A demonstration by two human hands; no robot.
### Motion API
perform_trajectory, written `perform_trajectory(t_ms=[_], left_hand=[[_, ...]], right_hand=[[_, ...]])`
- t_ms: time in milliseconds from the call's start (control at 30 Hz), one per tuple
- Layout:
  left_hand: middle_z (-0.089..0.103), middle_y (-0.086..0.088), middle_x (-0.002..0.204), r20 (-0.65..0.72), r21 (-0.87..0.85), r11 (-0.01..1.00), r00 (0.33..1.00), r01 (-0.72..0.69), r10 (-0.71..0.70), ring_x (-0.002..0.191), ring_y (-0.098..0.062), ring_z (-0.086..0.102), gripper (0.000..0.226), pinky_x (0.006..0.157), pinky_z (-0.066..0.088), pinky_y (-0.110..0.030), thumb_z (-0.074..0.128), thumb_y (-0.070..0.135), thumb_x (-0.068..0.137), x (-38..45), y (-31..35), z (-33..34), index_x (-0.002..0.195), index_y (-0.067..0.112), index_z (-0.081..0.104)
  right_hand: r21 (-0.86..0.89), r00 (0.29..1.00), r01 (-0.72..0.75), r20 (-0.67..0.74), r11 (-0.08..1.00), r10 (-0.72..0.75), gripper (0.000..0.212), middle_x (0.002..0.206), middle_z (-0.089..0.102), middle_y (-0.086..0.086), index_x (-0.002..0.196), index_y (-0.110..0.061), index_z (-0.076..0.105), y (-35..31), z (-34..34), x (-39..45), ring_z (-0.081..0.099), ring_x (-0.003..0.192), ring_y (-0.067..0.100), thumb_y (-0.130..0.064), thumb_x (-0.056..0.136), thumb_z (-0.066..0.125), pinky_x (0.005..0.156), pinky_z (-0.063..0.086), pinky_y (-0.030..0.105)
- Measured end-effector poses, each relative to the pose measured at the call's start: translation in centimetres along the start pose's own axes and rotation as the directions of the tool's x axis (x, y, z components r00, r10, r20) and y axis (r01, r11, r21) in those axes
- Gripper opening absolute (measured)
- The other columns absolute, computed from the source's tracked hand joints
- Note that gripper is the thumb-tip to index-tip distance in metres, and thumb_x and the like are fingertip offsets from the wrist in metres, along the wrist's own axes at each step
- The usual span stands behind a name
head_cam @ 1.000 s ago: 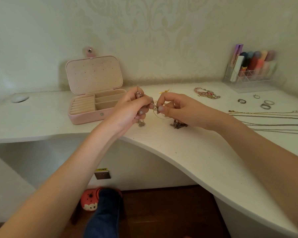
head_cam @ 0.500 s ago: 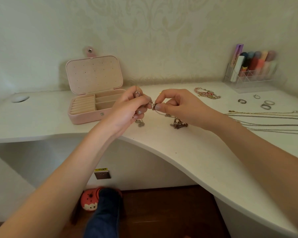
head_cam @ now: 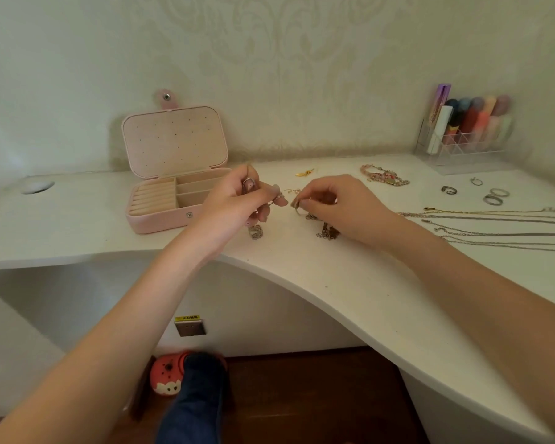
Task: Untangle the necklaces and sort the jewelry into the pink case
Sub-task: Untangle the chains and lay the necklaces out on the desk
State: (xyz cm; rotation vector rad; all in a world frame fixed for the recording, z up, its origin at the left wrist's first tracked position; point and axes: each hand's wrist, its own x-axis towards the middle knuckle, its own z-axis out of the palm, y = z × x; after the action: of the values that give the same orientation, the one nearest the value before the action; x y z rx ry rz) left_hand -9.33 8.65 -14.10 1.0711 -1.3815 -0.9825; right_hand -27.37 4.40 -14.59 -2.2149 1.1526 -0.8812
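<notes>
The pink case (head_cam: 161, 216) stands open at the left of the white desk (head_cam: 350, 283), lid upright, compartments showing. Just right of it, my left hand (head_cam: 237, 206) pinches a thin tangled chain; a silver clump (head_cam: 256, 232) of it lies below the hand. My right hand (head_cam: 337, 206) pinches the same tangle a short way apart, and a darker chain clump (head_cam: 328, 232) lies under it. Several untangled necklaces (head_cam: 494, 229) lie stretched out at the right. Several rings (head_cam: 494, 197), a beaded bracelet (head_cam: 383, 177) and a small gold piece (head_cam: 305, 172) lie further back.
A clear organiser (head_cam: 462, 149) with coloured tubes stands at the back right against the wall. A round white cap (head_cam: 37, 186) sits at the far left. The desk's front edge curves toward me. Below are a leg in blue jeans and a red slipper (head_cam: 167, 373).
Both hands have drawn slightly apart, opening a small gap between the fingertips, with the chain pulled out between them. The case and laid-out jewelry have not moved.
</notes>
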Motion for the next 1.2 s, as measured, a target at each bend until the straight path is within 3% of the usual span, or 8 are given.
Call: perform_trajectory(t_ms=[133, 300, 567, 733, 800, 867, 1000, 1200], left_hand=[[0.071, -0.001, 0.069, 0.007, 0.103, 0.993, 0.999, -0.051, 0.050, 0.043, -0.011, 0.046, 0.037, 0.042, 0.032, -0.017, 0.056, 0.001, 0.090, -0.1, -0.1, -0.1, 0.071, 0.017, 0.028], [0.067, 0.002, 0.058, 0.028, 0.173, 0.983, 0.998, -0.064, 0.060, 0.040, -0.010, 0.051, 0.038, 0.039, 0.029, -0.017, 0.056, 0.000, 0.090, 0.1, -0.1, 0.2, 0.071, 0.016, 0.028], [0.052, -0.012, 0.052, -0.019, 0.118, 0.993, 1.000, -0.008, 0.010, 0.048, -0.021, 0.067, 0.037, 0.033, 0.031, -0.020, 0.056, 0.005, 0.092, 0.3, 0.2, 0.7, 0.072, 0.015, 0.027], [0.070, -0.022, 0.079, 0.024, 0.099, 0.992, 0.997, 0.074, -0.077, 0.062, -0.028, 0.071, 0.036, 0.036, 0.042, -0.021, 0.057, 0.012, 0.092, -0.2, 1.3, 1.2, 0.072, 0.015, 0.027], [0.072, -0.018, 0.079, 0.039, 0.159, 0.983, 0.995, 0.090, -0.097, 0.056, -0.025, 0.069, 0.041, 0.034, 0.035, -0.020, 0.061, 0.013, 0.090, -0.3, 1.5, 0.9, 0.069, 0.017, 0.026], [0.073, -0.010, 0.072, 0.023, 0.238, 0.967, 0.995, 0.090, -0.098, 0.044, -0.018, 0.061, 0.043, 0.034, 0.027, -0.017, 0.060, 0.012, 0.090, -0.4, 1.6, 0.5, 0.066, 0.019, 0.025], [0.062, -0.006, 0.056, -0.048, 0.257, 0.962, 0.995, 0.094, -0.084, 0.032, -0.010, 0.036, 0.045, 0.036, 0.018, -0.014, 0.053, 0.006, 0.093, -1.0, 2.0, -0.1, 0.061, 0.019, 0.024], [0.061, -0.003, 0.062, -0.152, 0.185, 0.974, 0.983, 0.134, -0.106, 0.038, -0.008, 0.047, 0.016, 0.034, 0.027, -0.016, 0.061, 0.011, 0.089, -1.7, 2.3, -0.7, 0.079, 0.008, 0.050]], right_hand=[[-0.081, 0.999, 0.034, 0.006, 0.996, -0.034, 0.019, 0.081, 0.061, -0.024, 0.099, -0.029, 0.073, -0.6, 0.5, -0.2, 0.055, 0.082, -0.001, -0.026, 0.093, 0.056, 0.077, 0.039, 0.018], [0.314, 0.999, -0.020, 0.049, 0.949, 0.005, 0.020, 0.077, 0.069, -0.010, 0.087, -0.012, 0.072, -2.1, 0.4, -0.4, 0.056, 0.064, -0.007, -0.028, 0.092, 0.060, 0.065, 0.039, 0.009], [0.309, 0.998, -0.059, 0.003, 0.949, 0.061, 0.016, 0.077, 0.070, 0.004, 0.085, -0.005, 0.070, -2.0, 0.4, -0.3, 0.062, 0.073, 0.014, -0.019, 0.078, 0.076, 0.076, 0.051, 0.035], [0.274, 0.978, -0.049, -0.181, 0.960, 0.101, 0.008, 0.073, 0.070, 0.002, 0.078, -0.010, 0.067, -2.5, 0.1, -0.2, 0.066, 0.066, 0.013, -0.014, 0.085, 0.066, 0.065, 0.053, 0.027], [0.575, 0.953, -0.086, -0.190, 0.814, 0.236, 0.009, 0.077, 0.070, 0.006, 0.085, -0.007, 0.061, -2.6, -0.8, 0.1, 0.069, 0.068, 0.014, -0.012, 0.092, 0.057, 0.070, 0.057, 0.027], [0.864, 0.922, -0.111, -0.095, 0.490, 0.376, 0.015, 0.072, 0.066, 0.007, 0.084, -0.005, 0.055, -2.4, -2.0, 0.6, 0.069, 0.064, 0.017, -0.007, 0.096, 0.047, 0.066, 0.059, 0.029], [0.987, 0.880, -0.090, 0.015, 0.135, 0.475, 0.024, 0.054, 0.045, 0.001, 0.073, -0.008, 0.048, -0.6, -4.0, 0.8, 0.045, 0.040, 0.010, -0.007, 0.096, 0.044, 0.046, 0.049, 0.021], [0.936, 0.869, -0.059, -0.123, 0.346, 0.480, 0.011, 0.058, 0.047, 0.001, 0.083, -0.009, 0.053, 0.0, -6.3, 0.0, 0.047, 0.044, 0.010, -0.007, 0.093, 0.054, 0.053, 0.054, 0.025]])
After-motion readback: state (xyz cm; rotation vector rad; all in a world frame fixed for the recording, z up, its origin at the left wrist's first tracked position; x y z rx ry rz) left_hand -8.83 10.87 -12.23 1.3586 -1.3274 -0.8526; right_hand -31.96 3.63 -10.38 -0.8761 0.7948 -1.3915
